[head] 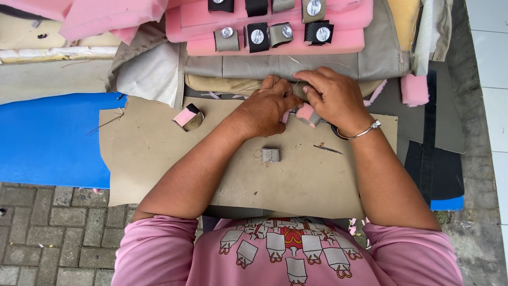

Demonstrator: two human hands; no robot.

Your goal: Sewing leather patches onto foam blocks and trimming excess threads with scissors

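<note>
My left hand (263,110) and my right hand (332,96) meet over a small pink foam block wrapped in grey fabric (305,114), both gripping it. A thin thread runs up between my fingers. My right wrist wears a silver bangle (363,132). A small grey fabric loop (270,154) lies on the tan sheet (159,159) just below my hands. Another pink foam piece with a grey strap (188,117) lies to the left.
Pink foam slabs (275,32) at the top carry several grey and black wrapped pieces with silver discs (257,36). Grey seat cover material (296,66) lies under them. A blue mat (47,137) is at left, black strips (436,169) at right, paving bricks (47,233) below.
</note>
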